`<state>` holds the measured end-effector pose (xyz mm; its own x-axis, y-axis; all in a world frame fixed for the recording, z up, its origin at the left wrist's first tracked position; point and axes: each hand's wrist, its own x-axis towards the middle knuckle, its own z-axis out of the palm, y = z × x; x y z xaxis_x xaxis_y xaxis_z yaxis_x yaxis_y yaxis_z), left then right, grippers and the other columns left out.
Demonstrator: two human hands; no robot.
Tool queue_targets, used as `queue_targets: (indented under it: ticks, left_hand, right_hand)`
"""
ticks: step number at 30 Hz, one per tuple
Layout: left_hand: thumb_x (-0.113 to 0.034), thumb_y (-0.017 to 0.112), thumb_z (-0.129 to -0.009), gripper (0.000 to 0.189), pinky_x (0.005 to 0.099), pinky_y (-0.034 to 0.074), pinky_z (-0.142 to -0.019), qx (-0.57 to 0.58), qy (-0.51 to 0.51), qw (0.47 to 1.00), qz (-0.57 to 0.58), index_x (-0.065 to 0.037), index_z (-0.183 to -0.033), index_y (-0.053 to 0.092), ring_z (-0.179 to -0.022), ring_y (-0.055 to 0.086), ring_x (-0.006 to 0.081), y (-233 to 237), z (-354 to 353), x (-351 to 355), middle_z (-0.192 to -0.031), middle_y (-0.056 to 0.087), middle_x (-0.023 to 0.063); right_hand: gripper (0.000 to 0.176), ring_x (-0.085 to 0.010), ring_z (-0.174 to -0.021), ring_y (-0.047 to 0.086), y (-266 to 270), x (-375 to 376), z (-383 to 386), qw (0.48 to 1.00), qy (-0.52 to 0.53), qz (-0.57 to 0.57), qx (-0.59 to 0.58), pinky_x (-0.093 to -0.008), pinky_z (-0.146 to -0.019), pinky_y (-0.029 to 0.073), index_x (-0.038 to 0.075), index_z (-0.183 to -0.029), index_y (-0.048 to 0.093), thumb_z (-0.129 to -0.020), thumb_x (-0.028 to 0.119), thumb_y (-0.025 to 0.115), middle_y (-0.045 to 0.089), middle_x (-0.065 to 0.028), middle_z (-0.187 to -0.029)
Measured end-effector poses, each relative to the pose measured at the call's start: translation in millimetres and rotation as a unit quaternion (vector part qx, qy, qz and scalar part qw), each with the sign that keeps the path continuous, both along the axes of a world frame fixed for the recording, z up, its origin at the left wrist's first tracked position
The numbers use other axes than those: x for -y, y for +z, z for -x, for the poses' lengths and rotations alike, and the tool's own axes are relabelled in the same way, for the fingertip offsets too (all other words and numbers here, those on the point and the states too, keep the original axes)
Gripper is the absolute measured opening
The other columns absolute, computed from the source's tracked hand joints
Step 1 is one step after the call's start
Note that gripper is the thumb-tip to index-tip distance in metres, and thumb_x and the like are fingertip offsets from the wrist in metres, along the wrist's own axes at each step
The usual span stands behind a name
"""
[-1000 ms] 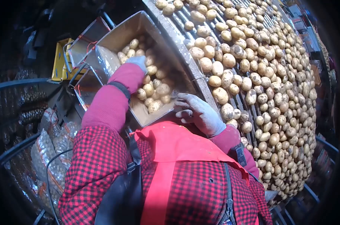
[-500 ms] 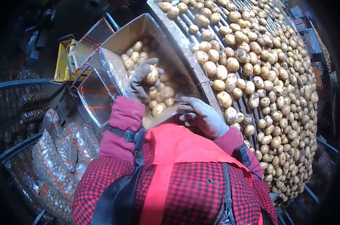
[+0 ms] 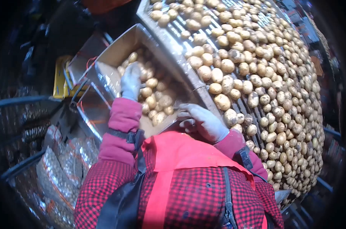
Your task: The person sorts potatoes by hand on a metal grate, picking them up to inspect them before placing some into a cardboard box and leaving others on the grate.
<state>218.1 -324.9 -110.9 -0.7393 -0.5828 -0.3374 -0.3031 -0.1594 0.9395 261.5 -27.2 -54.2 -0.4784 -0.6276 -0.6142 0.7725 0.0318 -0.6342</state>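
Observation:
My left hand (image 3: pixel 131 82), in a grey work glove, reaches down into a cardboard-lined box (image 3: pixel 123 40) among loose potatoes (image 3: pixel 151 101). Its back faces me and its fingers are blurred and partly hidden, so whether they hold a potato cannot be made out. At the near right corner of the box is my gloved right hand (image 3: pixel 205 121). Its fingers are loosely bent and apart, with nothing seen between them. Potatoes cover the floor of the box, some smooth and pale, others in shadow.
A slatted conveyor (image 3: pixel 253 108) heaped with potatoes (image 3: pixel 270 82) runs along my right, its metal edge (image 3: pixel 180 57) against the box. On the left are filled clear bags of potatoes (image 3: pixel 54 171), a blue rail (image 3: pixel 26 100) and a yellow metal part (image 3: pixel 61 76).
My left hand has turned over and moved slightly left and down; the potato it held is no longer visible in it. My right hand stays by the box corner. The view has shifted slightly.

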Motion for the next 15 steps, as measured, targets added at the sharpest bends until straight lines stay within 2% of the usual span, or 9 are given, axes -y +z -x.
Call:
queue_targets:
  ticks: [1,2,3,4,6,7,9,12,15]
  left_hand:
    - [-0.028,0.068,-0.098,0.053,0.0327,0.059,-0.071,0.033,-0.01,0.999,0.001,-0.009,-0.145,0.052,-0.098,0.064,0.0173,-1,5,2,-0.124,0.064,0.0113]
    - [-0.027,0.069,-0.096,0.063,0.0344,0.056,-0.089,0.006,-0.063,0.982,0.18,-0.004,-0.15,0.044,-0.105,0.063,0.0204,-15,6,9,-0.132,0.06,0.0142]
    - [-0.025,0.069,-0.096,0.064,0.0353,0.052,-0.096,-0.011,-0.068,0.971,0.23,-0.002,-0.15,0.044,-0.11,0.061,0.0222,-23,9,11,-0.136,0.058,0.0158]
    - [-0.024,0.069,-0.096,0.064,0.0362,0.048,-0.104,-0.028,-0.069,0.957,0.28,0.0,-0.15,0.044,-0.115,0.059,0.024,-19,13,5,-0.139,0.056,0.0175]
    - [-0.021,0.07,-0.095,0.064,0.0387,0.044,-0.108,-0.04,-0.097,0.965,0.238,0.0,-0.149,0.044,-0.126,0.054,0.0274,4,16,-11,-0.141,0.054,0.0197]
    - [-0.019,0.07,-0.094,0.061,0.0412,0.042,-0.111,-0.099,-0.096,0.932,0.337,0.0,-0.148,0.046,-0.128,0.053,0.0303,25,20,-30,-0.141,0.054,0.0204]
    - [-0.019,0.071,-0.092,0.063,0.0426,0.041,-0.112,-0.182,-0.181,0.882,0.394,0.0,-0.147,0.047,-0.13,0.052,0.0338,43,33,-53,-0.143,0.052,0.0208]
    - [-0.022,0.072,-0.088,0.064,0.047,0.04,-0.112,-0.286,-0.34,0.729,0.521,-0.005,-0.146,0.051,-0.131,0.052,0.0382,73,47,-105,-0.145,0.051,0.0215]
    - [-0.024,0.073,-0.086,0.062,0.0511,0.041,-0.11,-0.328,-0.481,0.628,0.516,-0.014,-0.144,0.054,-0.127,0.053,0.0437,95,63,-161,-0.14,0.054,0.023]
  right_hand:
    - [0.044,-0.0149,-0.094,0.062,17,4,5,0.996,-0.033,-0.013,0.079,-0.03,-0.081,0.051,0.014,-0.142,0.055,-0.106,0.038,0.053,0.063,-0.0052,-0.122]
    - [0.045,-0.0144,-0.095,0.061,10,-2,3,1.0,0.002,-0.011,0.018,-0.0296,-0.081,0.051,0.015,-0.143,0.055,-0.106,0.04,0.051,0.062,-0.0059,-0.125]
    - [0.046,-0.0138,-0.096,0.06,3,-9,1,0.998,0.034,-0.012,-0.044,-0.0292,-0.082,0.052,0.015,-0.143,0.054,-0.107,0.042,0.05,0.06,-0.0066,-0.128]
    - [0.047,-0.0136,-0.097,0.06,18,-6,2,0.999,-0.003,-0.002,0.047,-0.029,-0.082,0.052,0.015,-0.144,0.053,-0.107,0.044,0.049,0.059,-0.007,-0.131]
    - [0.054,-0.0122,-0.097,0.06,30,-15,2,0.998,-0.008,0.033,0.055,-0.0289,-0.085,0.053,0.014,-0.148,0.049,-0.105,0.047,0.054,0.056,-0.008,-0.135]
    - [0.056,-0.0126,-0.098,0.061,33,-19,1,0.998,-0.015,0.044,0.045,-0.0295,-0.085,0.053,0.012,-0.147,0.049,-0.105,0.047,0.056,0.057,-0.0079,-0.134]
    - [0.057,-0.014,-0.101,0.063,41,-27,2,0.997,-0.038,0.067,0.011,-0.0306,-0.085,0.054,0.008,-0.147,0.048,-0.104,0.045,0.058,0.058,-0.0084,-0.134]
    - [0.057,-0.0167,-0.105,0.065,48,-45,4,0.99,-0.1,0.098,-0.031,-0.0312,-0.086,0.055,0.005,-0.147,0.047,-0.104,0.041,0.058,0.058,-0.0105,-0.133]
    - [0.054,-0.0209,-0.106,0.066,40,-71,4,0.973,-0.202,0.108,0.014,-0.0289,-0.084,0.054,0.005,-0.147,0.047,-0.104,0.035,0.06,0.058,-0.0138,-0.132]
